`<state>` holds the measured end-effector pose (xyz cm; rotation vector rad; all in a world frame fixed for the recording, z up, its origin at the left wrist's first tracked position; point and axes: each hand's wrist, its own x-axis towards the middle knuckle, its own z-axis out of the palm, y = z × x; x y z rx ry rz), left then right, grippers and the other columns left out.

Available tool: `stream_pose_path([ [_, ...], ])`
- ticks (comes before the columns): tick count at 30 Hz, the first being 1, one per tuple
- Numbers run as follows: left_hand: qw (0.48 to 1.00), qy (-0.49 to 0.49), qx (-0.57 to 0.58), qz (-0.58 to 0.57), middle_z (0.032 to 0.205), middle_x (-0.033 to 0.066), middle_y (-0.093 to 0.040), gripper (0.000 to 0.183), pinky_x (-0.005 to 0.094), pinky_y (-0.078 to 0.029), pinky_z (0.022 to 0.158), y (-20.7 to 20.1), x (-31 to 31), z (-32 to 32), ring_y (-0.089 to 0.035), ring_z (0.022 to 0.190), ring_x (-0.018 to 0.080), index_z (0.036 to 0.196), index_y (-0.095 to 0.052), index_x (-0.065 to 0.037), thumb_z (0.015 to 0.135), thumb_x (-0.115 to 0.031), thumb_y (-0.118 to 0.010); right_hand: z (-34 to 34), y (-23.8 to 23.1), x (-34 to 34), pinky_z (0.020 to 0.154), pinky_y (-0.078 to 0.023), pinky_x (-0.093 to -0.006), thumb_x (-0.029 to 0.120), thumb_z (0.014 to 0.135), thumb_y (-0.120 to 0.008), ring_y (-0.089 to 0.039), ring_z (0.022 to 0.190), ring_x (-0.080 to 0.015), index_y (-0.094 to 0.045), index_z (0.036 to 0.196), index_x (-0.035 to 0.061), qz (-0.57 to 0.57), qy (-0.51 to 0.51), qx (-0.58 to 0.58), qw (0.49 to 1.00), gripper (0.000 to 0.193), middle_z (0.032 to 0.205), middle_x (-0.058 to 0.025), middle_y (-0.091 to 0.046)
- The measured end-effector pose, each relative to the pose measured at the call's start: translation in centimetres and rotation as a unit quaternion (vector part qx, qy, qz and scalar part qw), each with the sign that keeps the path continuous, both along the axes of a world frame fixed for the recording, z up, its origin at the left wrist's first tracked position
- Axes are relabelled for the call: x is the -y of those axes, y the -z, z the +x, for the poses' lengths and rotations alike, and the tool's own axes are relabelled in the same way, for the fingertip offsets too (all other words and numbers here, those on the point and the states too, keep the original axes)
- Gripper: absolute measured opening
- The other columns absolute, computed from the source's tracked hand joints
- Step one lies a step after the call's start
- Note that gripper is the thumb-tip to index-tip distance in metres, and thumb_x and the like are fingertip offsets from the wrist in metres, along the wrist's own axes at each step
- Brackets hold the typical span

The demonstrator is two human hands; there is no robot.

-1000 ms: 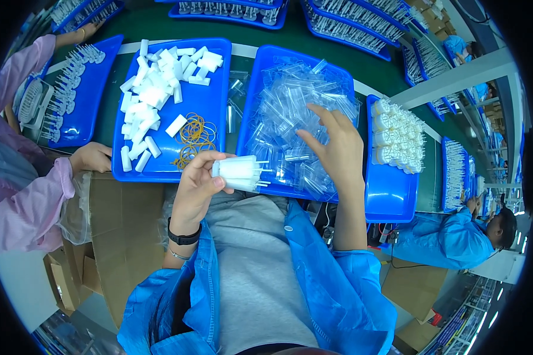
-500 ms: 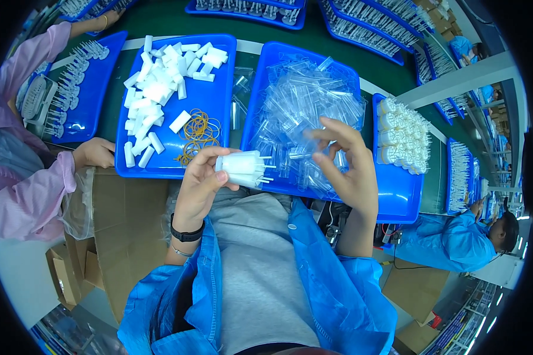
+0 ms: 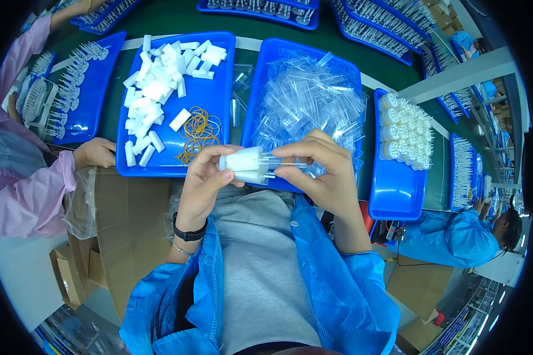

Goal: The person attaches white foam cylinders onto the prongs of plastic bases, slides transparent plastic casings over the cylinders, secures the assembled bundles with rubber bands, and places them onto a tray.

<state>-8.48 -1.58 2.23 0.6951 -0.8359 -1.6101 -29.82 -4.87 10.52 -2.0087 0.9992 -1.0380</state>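
Observation:
My left hand (image 3: 205,180) is closed around a bundle of white cylinders (image 3: 243,163), tilted on its side, with thin pale stems sticking out to the right. Between the thumb and forefinger of my right hand (image 3: 328,168) is a clear plastic tube (image 3: 291,161). Its left end meets the stem side of the bundle; whether it encloses a stem is too small to tell. Behind my hands, a blue tray (image 3: 256,112) carries a heap of clear tubes (image 3: 308,97). White cylinders (image 3: 154,92) and tan rubber bands (image 3: 200,133) lie in the blue tray (image 3: 210,94) on the left.
At the right, a small blue tray (image 3: 397,195) has white bundles with stems (image 3: 403,130). Further trays of stemmed parts (image 3: 71,89) stand left and along the back. A co-worker's hand (image 3: 98,152) rests by the left tray; a person in blue (image 3: 450,239) works at right.
My right hand has come left and down from above the tube heap to the bundle, bringing a clear tube to its stems. My left hand keeps its hold, nearly still.

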Motion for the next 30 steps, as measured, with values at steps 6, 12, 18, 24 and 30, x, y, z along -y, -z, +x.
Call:
stream_pose_path([
  [6,0.995,-0.013,0.086,-0.051,0.114,0.0137,-0.054,0.033,0.0303,-0.049,0.083,-0.2,0.0,-0.6,-0.055,0.103,0.0193,0.105,-0.056,-0.003,0.075,0.004,-0.068,0.9,0.3,-0.2,0.052,-0.036,-0.0214,0.006,0.068,-0.078,-0.050,0.057,-0.0061,-0.070,0.089,0.0050,0.076,-0.004,0.054,0.996,0.022,0.067,-0.0019,-0.062],
  [12,0.980,-0.056,0.146,-0.123,0.115,0.0108,-0.049,0.036,0.0315,-0.047,0.086,-0.3,0.2,-1.1,-0.052,0.106,0.0187,0.101,-0.056,-0.003,0.070,0.006,-0.072,1.9,0.3,-0.5,0.051,-0.037,-0.0182,0.003,0.072,-0.076,-0.051,0.057,-0.0020,-0.067,0.090,0.0019,0.160,0.014,0.100,0.982,0.021,0.064,0.0013,-0.061],
  [18,0.987,-0.041,0.116,-0.099,0.115,0.0114,-0.049,0.033,0.0335,-0.047,0.088,-0.7,0.2,-1.6,-0.051,0.107,0.0195,0.100,-0.053,-0.003,0.072,0.008,-0.069,2.3,1.2,-0.3,0.049,-0.038,-0.0179,0.007,0.076,-0.072,-0.049,0.056,-0.0005,-0.066,0.087,0.0063,0.130,-0.013,0.140,0.981,0.012,0.066,0.0009,-0.060],
  [24,0.980,-0.061,0.136,-0.129,0.114,0.0137,-0.051,0.029,0.0304,-0.049,0.085,0.0,0.4,-1.0,-0.052,0.107,0.0198,0.099,-0.052,-0.001,0.076,0.008,-0.065,1.5,0.4,0.2,0.066,-0.046,-0.0211,-0.002,0.079,-0.065,-0.062,0.071,-0.0093,-0.064,0.096,-0.0022,0.251,-0.119,0.197,0.940,0.017,0.073,-0.0054,-0.064],
  [30,0.995,-0.043,0.071,-0.052,0.113,0.0148,-0.052,0.026,0.0297,-0.056,0.078,-0.9,0.1,-1.5,-0.055,0.102,0.0206,0.098,-0.053,-0.001,0.076,0.006,-0.065,0.2,1.3,0.1,0.058,-0.039,-0.0193,0.006,0.076,-0.073,-0.053,0.066,-0.0047,-0.066,0.101,0.0021,0.265,-0.058,0.233,0.934,0.027,0.076,-0.0009,-0.063],
])
